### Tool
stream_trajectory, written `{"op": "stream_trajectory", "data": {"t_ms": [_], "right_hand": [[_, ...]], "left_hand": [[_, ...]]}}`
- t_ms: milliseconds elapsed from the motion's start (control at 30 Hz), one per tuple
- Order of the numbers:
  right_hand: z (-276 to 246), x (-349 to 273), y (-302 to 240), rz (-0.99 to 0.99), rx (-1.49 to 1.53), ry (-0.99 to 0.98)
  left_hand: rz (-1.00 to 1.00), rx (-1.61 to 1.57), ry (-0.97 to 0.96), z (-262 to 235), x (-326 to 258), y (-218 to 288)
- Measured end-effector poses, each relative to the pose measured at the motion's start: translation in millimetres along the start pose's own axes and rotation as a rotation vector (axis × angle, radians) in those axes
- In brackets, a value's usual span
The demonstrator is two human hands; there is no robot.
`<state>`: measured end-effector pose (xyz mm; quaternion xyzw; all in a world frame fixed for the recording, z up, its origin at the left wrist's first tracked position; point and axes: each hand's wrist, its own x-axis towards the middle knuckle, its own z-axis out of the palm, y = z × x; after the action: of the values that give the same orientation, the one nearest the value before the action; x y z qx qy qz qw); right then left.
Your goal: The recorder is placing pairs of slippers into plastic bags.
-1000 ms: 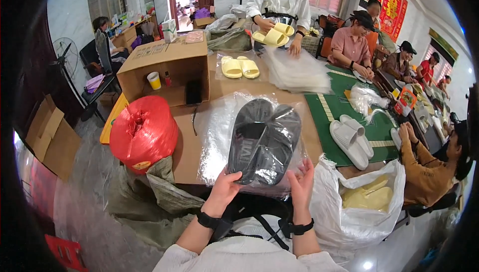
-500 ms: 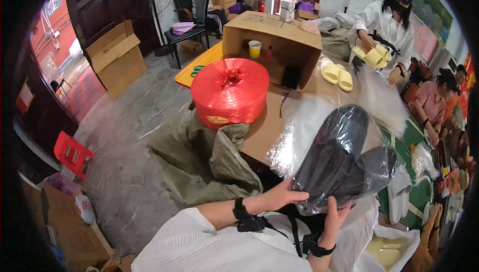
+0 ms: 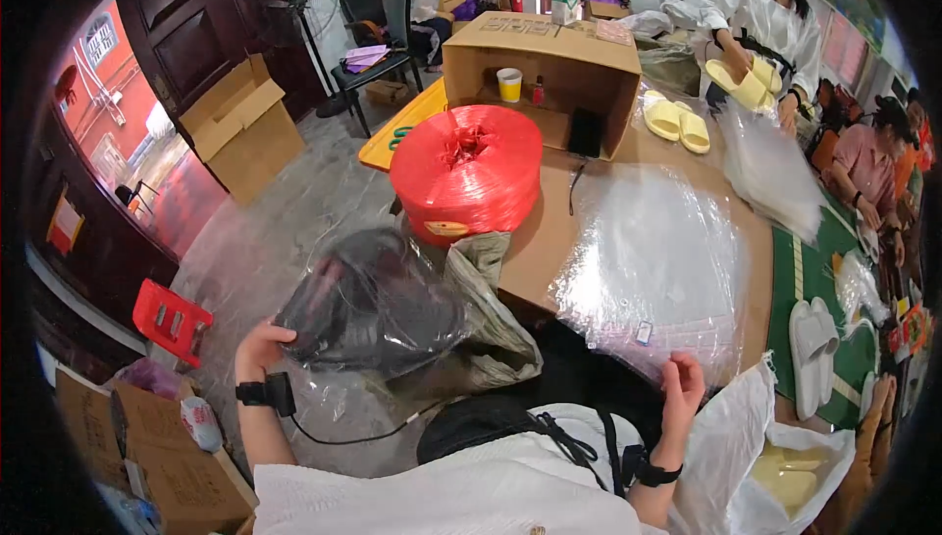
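My left hand (image 3: 263, 347) grips the edge of a clear plastic bag with a pair of black slippers (image 3: 378, 305) inside. The bagged pair hangs over the olive woven sack (image 3: 500, 354), left of the table, and looks slightly blurred. My right hand (image 3: 682, 388) holds nothing; its fingers are loosely bent and apart. It is raised by the near edge of a stack of clear plastic bags (image 3: 653, 251) on the brown table. Beside it, a white woven sack (image 3: 721, 437) holds pale yellow slippers (image 3: 785, 476).
A big red roll of plastic twine (image 3: 466, 177) stands at the table's left, before an open cardboard box (image 3: 540, 35). Yellow slippers (image 3: 677, 123) lie farther right. Across the table a co-worker (image 3: 775, 25) holds another yellow pair. A red stool (image 3: 172, 322) stands on the floor left.
My left hand has carried the bagged black slippers left, from over the table to over the olive sack. My right hand has let go of them, and the bag stack now shows fully.
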<state>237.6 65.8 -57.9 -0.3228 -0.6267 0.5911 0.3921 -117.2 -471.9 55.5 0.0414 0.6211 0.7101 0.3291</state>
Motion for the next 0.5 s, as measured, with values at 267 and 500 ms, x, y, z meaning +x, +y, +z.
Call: {"op": "stream_trajectory", "data": {"t_ms": [267, 500], "right_hand": [[5.2, -2.8, 15.0, -0.03, -0.107, -0.031], [6.3, -12.3, 5.8, 0.0, -0.037, 0.011]], "left_hand": [[-0.347, 0.166, 0.117, 48.1, 107.7, -91.5], [-0.239, -0.437, 0.07, 114.6, 289.1, -225.3]]}}
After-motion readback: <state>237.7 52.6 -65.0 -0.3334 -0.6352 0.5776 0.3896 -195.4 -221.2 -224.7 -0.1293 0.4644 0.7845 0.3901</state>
